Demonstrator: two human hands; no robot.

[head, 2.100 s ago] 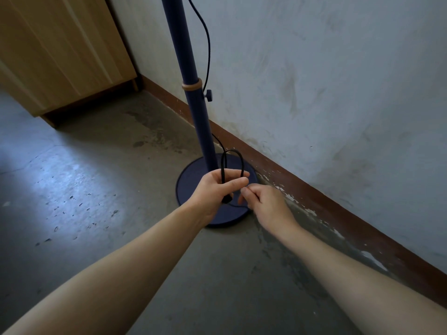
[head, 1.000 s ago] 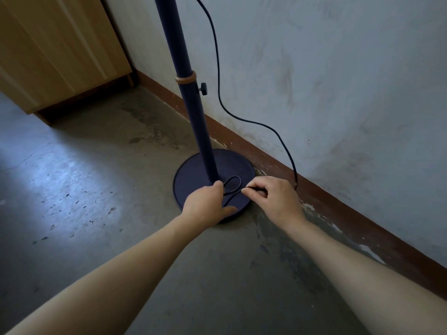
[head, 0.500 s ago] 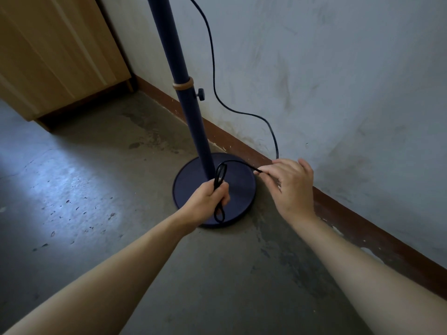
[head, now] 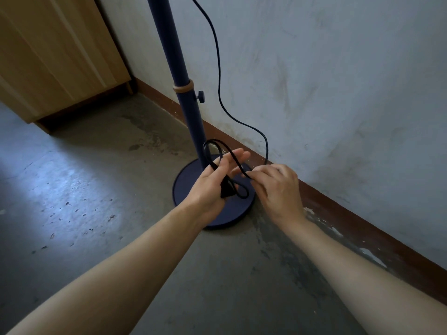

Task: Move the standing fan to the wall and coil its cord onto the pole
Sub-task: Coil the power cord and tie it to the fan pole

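- The fan's pole [head: 191, 112] is seen standing upright on its round base [head: 187, 189], close against the wall [head: 338, 93]. The move to the wall is judged done, and the coiling is in hand.
- The cord [head: 219, 88] is seen dropping from above the frame beside the pole and sagging toward the foot of the wall. It is pinched between the thumb and fingertips of the right hand [head: 278, 187].
- A small bundle of cord is held in the left hand [head: 210, 187], pressed by the thumb against mostly straightened fingers. One loop arches above the fingers and another hangs below the palm, beside a dark piece taken to be the plug [head: 226, 193].
- The pole is placed just beyond the left hand and slightly to its left, with its long axis vertical. The bundle is held in front of it, over the base, not around it, and no turn of cord is seen on the pole.
- The left hand is the nearer to the pole; the right hand is kept on the wall side, apart from it. The next wrap is judged to need the bundle carried round that vertical axis, with slack fed from the right.
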